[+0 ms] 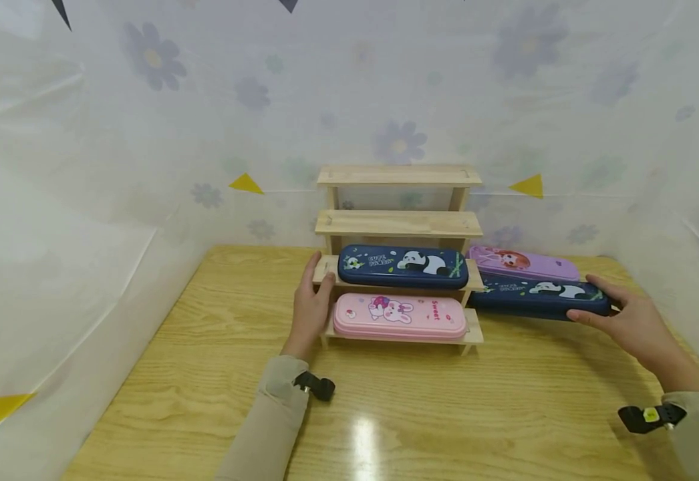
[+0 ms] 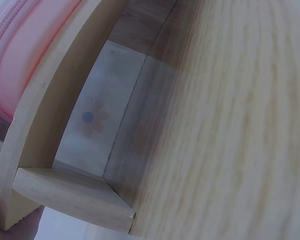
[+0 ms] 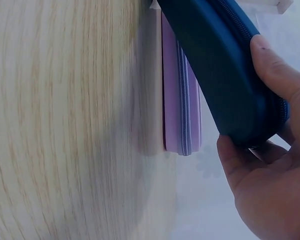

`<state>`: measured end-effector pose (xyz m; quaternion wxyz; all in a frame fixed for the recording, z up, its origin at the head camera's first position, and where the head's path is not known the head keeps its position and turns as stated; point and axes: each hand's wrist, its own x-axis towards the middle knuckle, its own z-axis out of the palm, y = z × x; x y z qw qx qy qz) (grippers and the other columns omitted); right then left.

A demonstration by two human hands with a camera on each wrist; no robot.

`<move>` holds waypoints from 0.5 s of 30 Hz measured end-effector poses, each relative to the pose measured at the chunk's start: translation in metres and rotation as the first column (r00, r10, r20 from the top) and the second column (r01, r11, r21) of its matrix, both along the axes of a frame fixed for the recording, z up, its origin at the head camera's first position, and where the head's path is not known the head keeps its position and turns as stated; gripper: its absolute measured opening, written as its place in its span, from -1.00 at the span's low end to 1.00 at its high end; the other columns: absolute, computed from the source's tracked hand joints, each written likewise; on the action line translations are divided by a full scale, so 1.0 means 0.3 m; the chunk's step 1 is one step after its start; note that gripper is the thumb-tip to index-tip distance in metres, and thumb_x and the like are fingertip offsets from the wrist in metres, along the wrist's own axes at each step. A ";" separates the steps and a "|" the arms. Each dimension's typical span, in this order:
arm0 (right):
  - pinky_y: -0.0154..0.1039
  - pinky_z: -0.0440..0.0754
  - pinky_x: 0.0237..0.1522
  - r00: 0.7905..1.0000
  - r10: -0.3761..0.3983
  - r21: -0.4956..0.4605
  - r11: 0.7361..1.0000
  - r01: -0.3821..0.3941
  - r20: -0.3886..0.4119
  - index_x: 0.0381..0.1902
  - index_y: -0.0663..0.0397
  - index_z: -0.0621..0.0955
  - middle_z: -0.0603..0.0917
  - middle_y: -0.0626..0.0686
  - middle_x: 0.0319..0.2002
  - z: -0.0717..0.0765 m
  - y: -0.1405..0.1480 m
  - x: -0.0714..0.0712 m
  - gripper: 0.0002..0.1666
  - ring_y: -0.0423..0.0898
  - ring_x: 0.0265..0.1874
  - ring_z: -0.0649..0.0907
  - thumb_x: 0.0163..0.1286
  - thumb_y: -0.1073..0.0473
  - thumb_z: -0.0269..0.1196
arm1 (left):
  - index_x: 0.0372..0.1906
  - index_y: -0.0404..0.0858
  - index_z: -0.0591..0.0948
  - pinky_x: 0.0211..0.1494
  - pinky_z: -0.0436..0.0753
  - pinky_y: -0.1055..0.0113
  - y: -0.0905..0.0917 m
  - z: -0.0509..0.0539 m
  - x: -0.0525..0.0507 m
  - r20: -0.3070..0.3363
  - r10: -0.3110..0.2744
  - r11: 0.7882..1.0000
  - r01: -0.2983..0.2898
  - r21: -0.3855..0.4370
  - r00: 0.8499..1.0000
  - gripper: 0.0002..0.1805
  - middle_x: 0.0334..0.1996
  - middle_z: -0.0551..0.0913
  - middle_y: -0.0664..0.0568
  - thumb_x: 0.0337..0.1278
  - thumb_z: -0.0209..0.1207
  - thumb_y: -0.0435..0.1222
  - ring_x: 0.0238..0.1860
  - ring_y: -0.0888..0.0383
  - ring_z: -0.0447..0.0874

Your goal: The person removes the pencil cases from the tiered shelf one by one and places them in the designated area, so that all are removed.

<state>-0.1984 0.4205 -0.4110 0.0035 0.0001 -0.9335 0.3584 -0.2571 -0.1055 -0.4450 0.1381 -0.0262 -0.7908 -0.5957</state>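
Note:
My right hand (image 1: 632,327) grips the right end of a dark blue panda pencil case (image 1: 530,306). In the right wrist view this zipped case (image 3: 220,75) is tilted above the table, thumb on one side and fingers round the end. Behind it lies a purple pencil case (image 1: 506,260) with a cartoon girl. With thumb and fingers, my left hand (image 1: 310,310) holds the left end of a stepped wooden rack (image 1: 399,224). A second blue panda case (image 1: 385,267) sits on its second step from the bottom, and a pink rabbit case (image 1: 397,317) on the lowest.
The two upper shelves (image 1: 397,175) of the rack stand at the back. Wood-grained table (image 1: 422,407) extends in front and to both sides. A pale flowered sheet (image 1: 235,120) hangs behind and at the sides, with yellow triangles (image 1: 526,186) on it.

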 end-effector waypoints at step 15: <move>-0.34 0.60 -0.22 1.000 0.027 0.038 0.999 -0.027 0.008 0.58 0.11 -0.02 0.09 0.62 0.37 -0.015 0.008 -0.023 0.15 0.61 0.23 0.25 0.30 -0.15 0.35 | 0.53 0.12 0.20 0.48 0.12 0.09 0.001 -0.004 -0.002 0.001 -0.003 1.000 0.003 0.009 1.000 -0.38 0.47 0.22 0.21 0.45 0.01 0.00 0.47 0.13 0.12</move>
